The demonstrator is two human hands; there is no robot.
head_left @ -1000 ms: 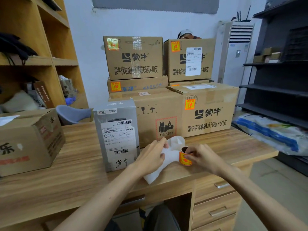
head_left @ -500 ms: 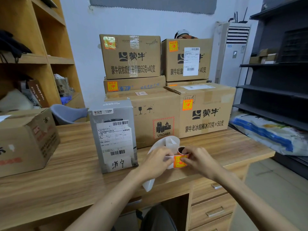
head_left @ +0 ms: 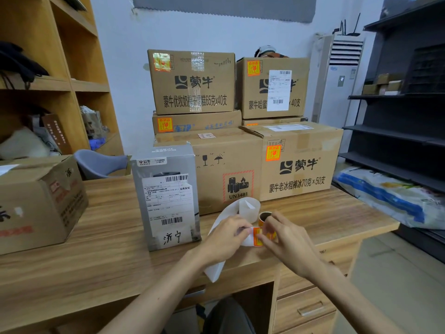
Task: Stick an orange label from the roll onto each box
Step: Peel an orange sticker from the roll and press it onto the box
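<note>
A small roll of orange labels [head_left: 264, 218] is held just above the wooden desk [head_left: 101, 256]. My right hand [head_left: 286, 239] grips the roll while its fingertips pinch an orange label [head_left: 257, 237] at the strip's edge. My left hand [head_left: 226, 239] pinches the white backing strip [head_left: 231, 210], which loops up and trails down over the desk edge. A grey box [head_left: 168, 196] with a shipping slip stands left of my hands. Behind it sits a brown UN3481 box [head_left: 224, 174]. Stacked cartons [head_left: 298, 160] behind carry orange labels.
An open brown carton [head_left: 36, 203] sits at the desk's left end. A wooden shelf unit [head_left: 48, 80] stands at the left, dark metal shelves [head_left: 397, 116] at the right with a blue-and-white sack [head_left: 390, 196]. Desk drawers [head_left: 308, 307] are below my right arm.
My hands have drawn the roll and strip closer together, and my right fingertips now pinch the orange label at the strip's edge. The view has shifted slightly.
</note>
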